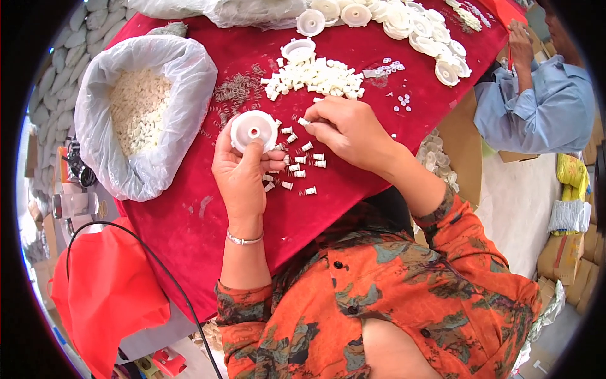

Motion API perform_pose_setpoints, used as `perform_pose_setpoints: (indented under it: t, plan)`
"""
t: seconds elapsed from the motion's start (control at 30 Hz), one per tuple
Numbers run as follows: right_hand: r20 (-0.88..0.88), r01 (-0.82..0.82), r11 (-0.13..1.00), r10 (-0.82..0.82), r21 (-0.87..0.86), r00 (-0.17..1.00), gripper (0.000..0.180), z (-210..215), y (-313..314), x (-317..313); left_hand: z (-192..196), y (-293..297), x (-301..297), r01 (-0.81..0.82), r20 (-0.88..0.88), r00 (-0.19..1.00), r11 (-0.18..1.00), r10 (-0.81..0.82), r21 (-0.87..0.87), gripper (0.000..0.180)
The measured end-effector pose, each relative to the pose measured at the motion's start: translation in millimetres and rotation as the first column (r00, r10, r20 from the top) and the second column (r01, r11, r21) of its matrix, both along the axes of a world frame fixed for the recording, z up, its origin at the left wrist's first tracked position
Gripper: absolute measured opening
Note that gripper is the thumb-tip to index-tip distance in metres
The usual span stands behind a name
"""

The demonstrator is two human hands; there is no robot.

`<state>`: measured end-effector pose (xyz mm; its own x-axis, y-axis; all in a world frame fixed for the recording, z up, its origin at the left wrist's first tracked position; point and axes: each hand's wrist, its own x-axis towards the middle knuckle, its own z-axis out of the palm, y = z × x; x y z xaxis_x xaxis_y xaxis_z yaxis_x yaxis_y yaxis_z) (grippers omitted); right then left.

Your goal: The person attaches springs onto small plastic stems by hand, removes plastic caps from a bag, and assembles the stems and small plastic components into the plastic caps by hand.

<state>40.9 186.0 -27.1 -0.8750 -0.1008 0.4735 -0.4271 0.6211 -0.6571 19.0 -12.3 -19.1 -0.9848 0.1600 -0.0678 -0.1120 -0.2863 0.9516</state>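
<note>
My left hand (243,161) grips a round white plastic disc (260,126) with a raised ring and a small hole at its centre, thumb on its face. To its right, my right hand (341,129) pinches a small white plastic plug (303,121) between thumb and fingertips. Below and between the hands lie several similar white plugs (300,160) with thin springs on them. Beyond them is a heap of cream-white plugs (315,79), with another disc (298,49) at its far edge. A tangle of small metal springs (238,90) lies left of the heap.
A plastic-lined container (189,76) of small pale parts stands at the left. Many white discs (410,28) are piled at the far right, near small clear washers (404,101). A red bag (107,284) and black cable (170,278) are at lower left. Another person (536,101) sits at right.
</note>
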Motion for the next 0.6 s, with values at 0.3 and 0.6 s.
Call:
perform_pose_setpoints:
  t: [0.3, 0.6]
  plan:
    - [0.097, -0.036, 0.973, 0.059, -0.226, 0.994, 0.012, 16, -24, 19, 5, 12, 11, 0.141, -0.027, 0.99, 0.99, -0.141, -0.009, 0.049]
    - [0.025, -0.016, 0.992, 0.019, -0.123, 1.0, 0.011, 15, -28, 18, 6, 12, 14, 0.17, -0.045, 0.984, 0.983, -0.173, -0.07, 0.051]
